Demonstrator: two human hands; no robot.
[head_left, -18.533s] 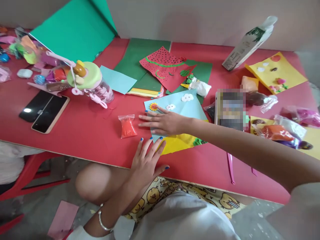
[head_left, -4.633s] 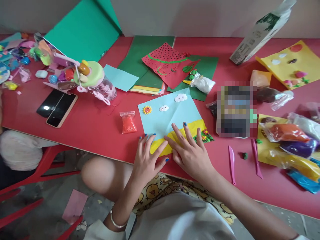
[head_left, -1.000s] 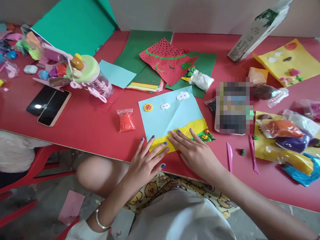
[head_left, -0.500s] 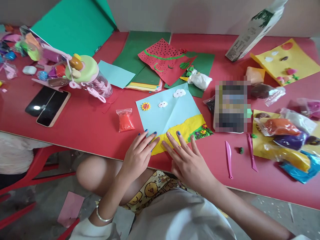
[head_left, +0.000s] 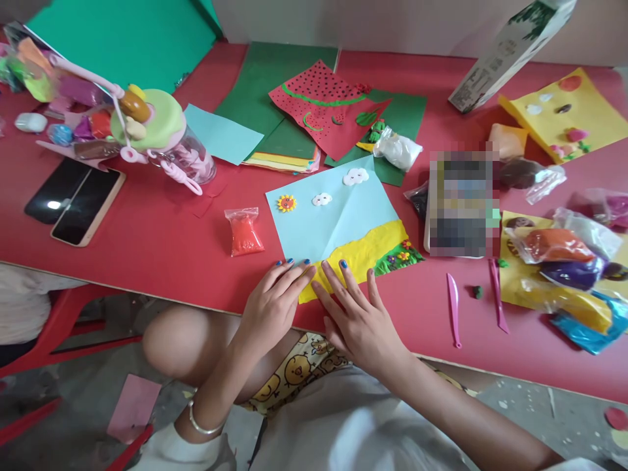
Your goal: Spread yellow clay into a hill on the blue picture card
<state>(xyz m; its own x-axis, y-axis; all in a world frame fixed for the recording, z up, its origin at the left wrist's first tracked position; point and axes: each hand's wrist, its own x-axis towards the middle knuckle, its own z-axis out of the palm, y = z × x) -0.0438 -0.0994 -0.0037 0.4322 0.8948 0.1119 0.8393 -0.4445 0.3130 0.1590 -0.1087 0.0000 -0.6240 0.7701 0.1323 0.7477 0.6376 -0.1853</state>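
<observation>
Both hands rest on a light blue sheet of paper [head_left: 304, 229] decorated with clay. My left hand [head_left: 276, 297] lies at its lower left corner, fingers stretched, tips on the edge of the yellow clay layer [head_left: 367, 248]. My right hand [head_left: 360, 311] is spread flat, its fingertips on that same yellow clay. A clay sun [head_left: 286, 203] and two white clouds [head_left: 356, 176] sit on the upper part of the sheet. At its lower right corner is a green clay patch with small flowers [head_left: 403, 256]. A bag of red clay [head_left: 244, 233] lies left of the sheet.
Two pink plastic clay knives [head_left: 454, 311] and a dark green clay bit [head_left: 477, 292] lie to the right. Beyond them are bagged clays [head_left: 557, 247] and a blurred-out device [head_left: 458, 209]. A phone [head_left: 88, 206], a lidded cup [head_left: 164, 140] and a carton [head_left: 510, 55] stand around.
My right hand has shifted slightly left across the yellow clay, closer to my left hand. The camera view has moved a little. The fingers of both hands remain outstretched.
</observation>
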